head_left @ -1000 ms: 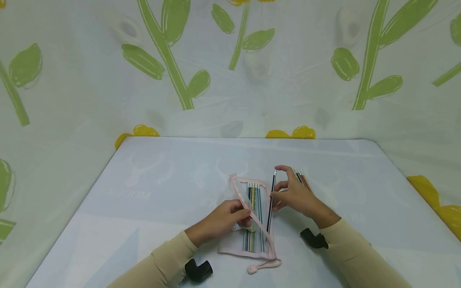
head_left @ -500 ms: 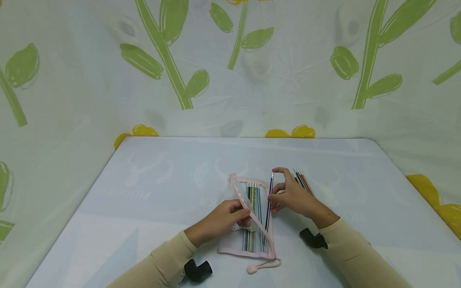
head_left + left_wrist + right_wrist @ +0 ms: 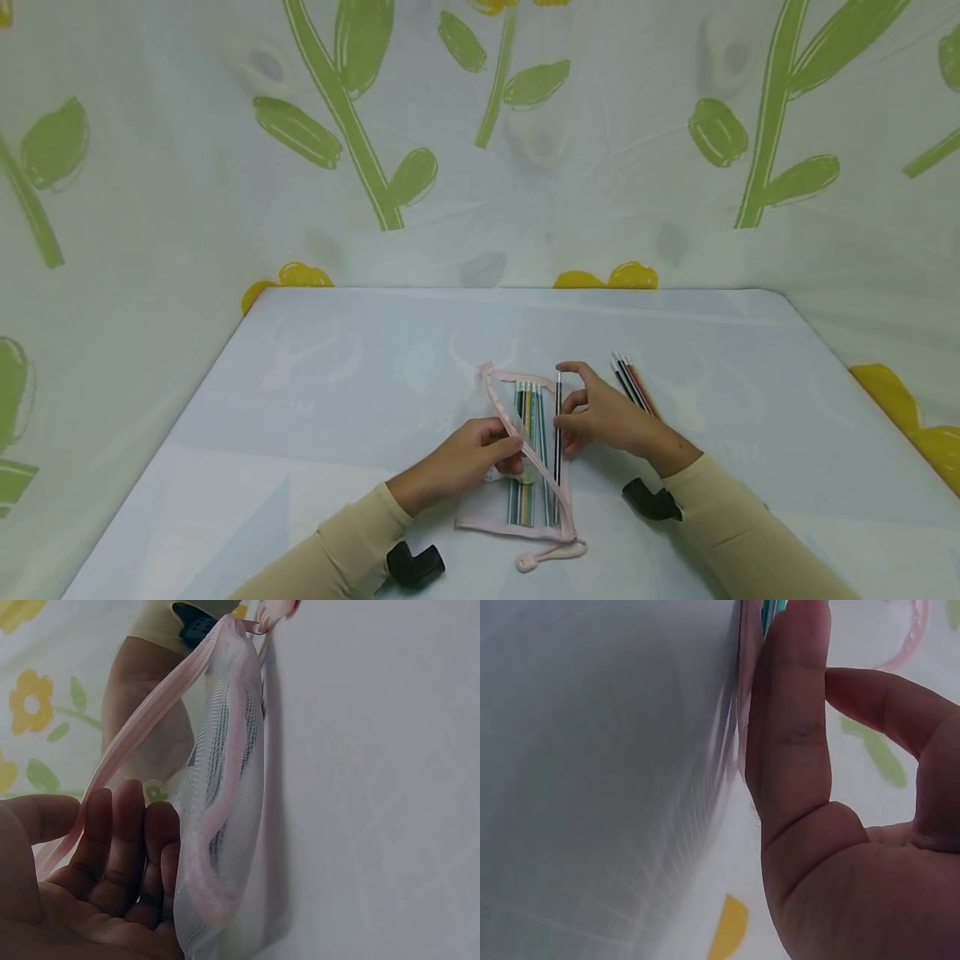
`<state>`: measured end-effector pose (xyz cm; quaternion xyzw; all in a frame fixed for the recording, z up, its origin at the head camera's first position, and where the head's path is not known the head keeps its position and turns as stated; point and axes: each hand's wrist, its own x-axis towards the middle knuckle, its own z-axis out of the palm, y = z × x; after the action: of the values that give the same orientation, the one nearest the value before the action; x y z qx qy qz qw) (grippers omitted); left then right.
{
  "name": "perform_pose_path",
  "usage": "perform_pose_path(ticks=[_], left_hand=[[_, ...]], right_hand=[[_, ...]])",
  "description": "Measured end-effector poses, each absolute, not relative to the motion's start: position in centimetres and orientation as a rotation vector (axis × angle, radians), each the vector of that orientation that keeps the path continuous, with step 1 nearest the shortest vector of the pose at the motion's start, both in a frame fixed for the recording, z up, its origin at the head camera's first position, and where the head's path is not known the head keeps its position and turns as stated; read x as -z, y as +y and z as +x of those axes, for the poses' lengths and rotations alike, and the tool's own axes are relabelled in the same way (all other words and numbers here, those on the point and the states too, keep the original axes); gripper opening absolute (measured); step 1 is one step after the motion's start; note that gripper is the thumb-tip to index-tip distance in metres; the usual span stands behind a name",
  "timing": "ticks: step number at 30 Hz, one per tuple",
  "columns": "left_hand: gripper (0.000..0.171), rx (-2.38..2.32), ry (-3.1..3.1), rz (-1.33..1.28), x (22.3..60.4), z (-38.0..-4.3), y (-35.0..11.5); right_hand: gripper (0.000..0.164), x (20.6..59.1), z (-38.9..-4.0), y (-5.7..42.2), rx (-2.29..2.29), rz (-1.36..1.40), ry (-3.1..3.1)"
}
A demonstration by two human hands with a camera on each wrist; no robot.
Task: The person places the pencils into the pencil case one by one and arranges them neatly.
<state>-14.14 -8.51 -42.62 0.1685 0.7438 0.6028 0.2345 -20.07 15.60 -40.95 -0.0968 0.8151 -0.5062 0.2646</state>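
A see-through mesh pencil pouch with pink trim [image 3: 495,527] lies in the middle of the table, its zipper side held apart. My left hand [image 3: 472,454] pinches the pink zipper edge [image 3: 142,720] between thumb and fingers. Inside the pouch, several pencils [image 3: 528,417] in teal, black and yellow lie side by side. My right hand [image 3: 611,417] grips a dark striped pencil [image 3: 558,400] at the pouch's right side, index finger at its top end; the lower part is within the pouch. In the right wrist view, my fingers [image 3: 799,735] hide most of that pencil.
Several loose pencils [image 3: 633,383], black and reddish, lie behind my right hand. A pink zipper pull [image 3: 528,562] hangs from the pouch's near corner. Black wrist devices [image 3: 415,567] show beside both sleeves. A curtain with printed leaves [image 3: 296,132] stands behind the table.
My right hand has moved left and nearer to me, sliding the dark pencil down into the pouch. The left hand keeps its hold on the zipper edge.
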Motion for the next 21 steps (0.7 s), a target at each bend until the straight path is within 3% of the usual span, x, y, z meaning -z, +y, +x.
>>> perform_pose_path(ticks=[21], left_hand=[[0.030,-1.636,2.038,0.469,42.78,-14.30,-8.56]], right_hand=[[0.076,40.70,-20.49,14.69,1.206,-0.284,2.257]])
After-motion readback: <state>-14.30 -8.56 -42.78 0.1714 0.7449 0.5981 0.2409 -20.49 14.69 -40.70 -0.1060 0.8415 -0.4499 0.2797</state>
